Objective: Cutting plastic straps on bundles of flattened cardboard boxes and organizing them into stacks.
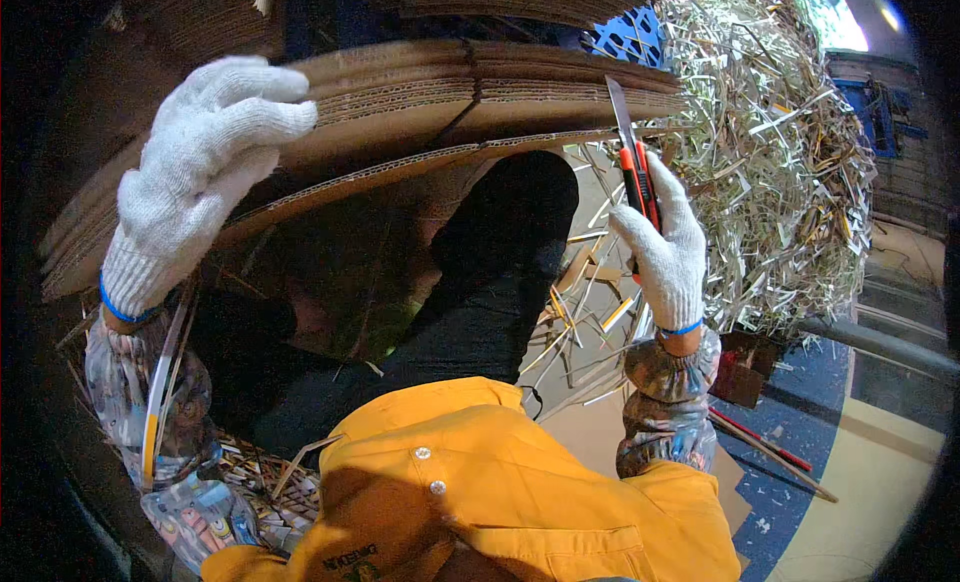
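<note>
My right hand (668, 252), in a white knit glove, is closed around a red and black utility knife (637, 177). Its long blade is out and points up, beside the right end of a stack of folded corrugated cardboard (400, 104). A dark band crosses the middle of that stack. At the stack's left part is my gloved left hand (205, 147), its fingers stretched and slightly curved, with nothing visible in them. Whether it touches the cardboard, I cannot tell. One lower cardboard sheet (440, 160) bows away from the rest of the stack, above my dark-trousered leg.
A big bale of shredded paper (770, 172) stands at the right. Loose paper strips (575, 317) litter the floor, and a yellow-tipped strip (160, 402) lies against my left sleeve. A red stick (765, 442) and a thin wooden stick lie at the lower right. More cardboard (190, 22) rises behind.
</note>
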A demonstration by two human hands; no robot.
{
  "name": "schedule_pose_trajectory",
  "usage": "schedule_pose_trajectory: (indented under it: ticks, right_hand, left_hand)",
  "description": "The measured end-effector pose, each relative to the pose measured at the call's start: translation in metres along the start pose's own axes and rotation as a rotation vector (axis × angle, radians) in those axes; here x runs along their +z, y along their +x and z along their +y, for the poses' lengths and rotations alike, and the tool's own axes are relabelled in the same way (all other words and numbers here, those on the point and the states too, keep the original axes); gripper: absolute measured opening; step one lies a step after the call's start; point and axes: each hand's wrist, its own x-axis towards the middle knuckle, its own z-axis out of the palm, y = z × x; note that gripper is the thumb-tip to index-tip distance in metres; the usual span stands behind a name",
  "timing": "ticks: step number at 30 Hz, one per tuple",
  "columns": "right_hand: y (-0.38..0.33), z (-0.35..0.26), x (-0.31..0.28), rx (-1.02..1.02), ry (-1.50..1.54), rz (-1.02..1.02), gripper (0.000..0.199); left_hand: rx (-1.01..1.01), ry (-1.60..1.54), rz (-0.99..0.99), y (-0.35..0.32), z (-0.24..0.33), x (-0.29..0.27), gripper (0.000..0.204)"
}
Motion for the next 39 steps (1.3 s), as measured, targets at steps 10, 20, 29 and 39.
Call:
schedule_pose_trajectory:
  ticks: [10,20,29,39]
  right_hand:
    - [-0.023,0.003,0.003,-0.047,-0.142,0.008,0.069]
    - [-0.041,-0.02,-0.004,0.162,0.288,-0.082,0.068]
    - [-0.048,-0.018,0.003,-0.031,0.209,-0.373,0.072]
    - [-0.018,-0.017,-0.01,0.079,0.057,-0.155,0.066]
  left_hand:
    - [-0.047,-0.212,0.023,0.002,0.011,0.003,0.033]
    - [-0.091,-0.209,0.036,-0.001,0.017,0.004,0.032]
    - [-0.044,-0.184,0.043,0.002,0.016,0.003,0.03]
    - [-0.055,-0.221,0.046,0.002,0.013,0.007,0.029]
